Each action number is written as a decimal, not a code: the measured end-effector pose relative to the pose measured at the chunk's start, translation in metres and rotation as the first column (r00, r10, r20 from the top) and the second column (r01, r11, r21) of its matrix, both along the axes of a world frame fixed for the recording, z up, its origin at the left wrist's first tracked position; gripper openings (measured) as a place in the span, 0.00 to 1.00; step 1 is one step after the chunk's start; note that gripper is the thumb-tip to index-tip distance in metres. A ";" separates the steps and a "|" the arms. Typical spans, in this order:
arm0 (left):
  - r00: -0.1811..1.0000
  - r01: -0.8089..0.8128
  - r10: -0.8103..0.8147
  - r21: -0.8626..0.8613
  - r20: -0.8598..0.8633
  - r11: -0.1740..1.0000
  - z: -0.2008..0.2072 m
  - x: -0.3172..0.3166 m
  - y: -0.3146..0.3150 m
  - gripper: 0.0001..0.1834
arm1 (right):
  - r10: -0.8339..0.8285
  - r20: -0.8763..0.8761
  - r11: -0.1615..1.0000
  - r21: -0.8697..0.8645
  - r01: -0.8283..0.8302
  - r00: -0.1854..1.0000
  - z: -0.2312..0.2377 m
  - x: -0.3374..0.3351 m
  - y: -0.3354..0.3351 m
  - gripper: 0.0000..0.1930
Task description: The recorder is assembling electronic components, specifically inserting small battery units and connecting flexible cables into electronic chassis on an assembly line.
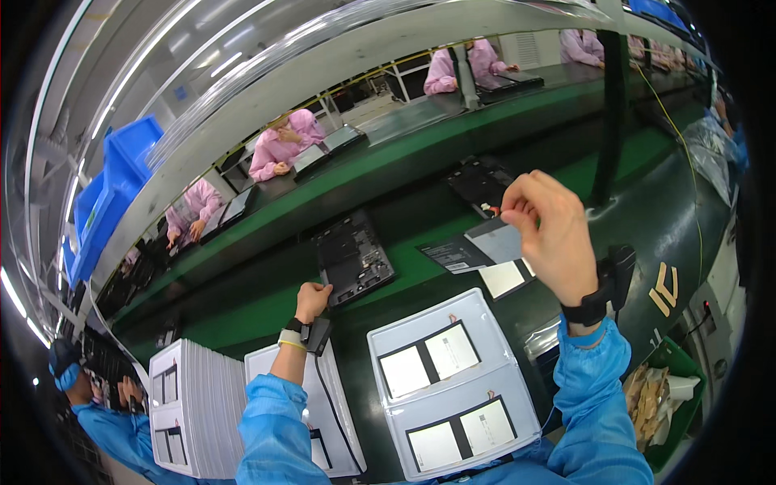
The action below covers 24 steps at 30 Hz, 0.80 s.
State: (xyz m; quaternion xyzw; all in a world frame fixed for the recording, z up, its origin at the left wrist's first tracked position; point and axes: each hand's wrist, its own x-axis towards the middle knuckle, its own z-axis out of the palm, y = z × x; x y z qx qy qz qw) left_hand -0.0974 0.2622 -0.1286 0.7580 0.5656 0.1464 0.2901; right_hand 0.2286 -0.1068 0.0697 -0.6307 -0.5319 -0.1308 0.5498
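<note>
My left hand (311, 302) is closed at the near left corner of an open black laptop base (353, 257), thumb and fingers pinching its edge. The base lies on the green conveyor, its inner parts showing. On the right, my right hand (551, 230) is raised, thumb and forefinger pinched at the upper end of a flat black-and-grey battery pack (493, 242). A red connector lead (491, 211) shows by the fingertips. Just below are pale battery cells (503, 279), partly covered. In front of me a white plastic tray (453, 387) holds battery packs with pale cells.
A tall stack of white trays (212, 408) stands left, with another tray (343, 396) beside my left forearm. A second black laptop base (477, 182) lies farther along the conveyor (420, 283). A green bin (683, 356) holds scraps at right. People in pink work across the line.
</note>
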 end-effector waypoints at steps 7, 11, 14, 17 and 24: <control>0.937 0.328 -0.243 -0.388 0.253 0.862 0.030 0.104 -0.068 0.30 | -0.087 -0.115 0.994 0.051 0.094 0.990 0.013 0.040 -0.028 0.07; 0.951 0.309 -0.300 -0.179 0.074 0.934 0.068 0.162 -0.086 0.25 | -0.101 -0.151 0.991 0.070 0.112 0.983 0.014 0.047 -0.032 0.08; 0.951 0.248 -0.073 0.603 -0.299 0.758 0.060 0.156 -0.047 0.26 | -0.137 -0.150 0.986 0.077 0.150 0.979 0.014 0.049 -0.031 0.07; 0.973 0.082 0.044 0.515 -0.228 0.853 0.018 0.102 0.014 0.43 | -0.154 -0.135 0.982 0.089 0.167 0.979 0.018 0.043 -0.024 0.07; 0.972 0.215 -0.122 0.547 -0.202 0.809 0.020 0.131 -0.015 0.36 | -0.138 -0.141 0.978 0.136 0.158 0.980 0.013 0.046 0.011 0.07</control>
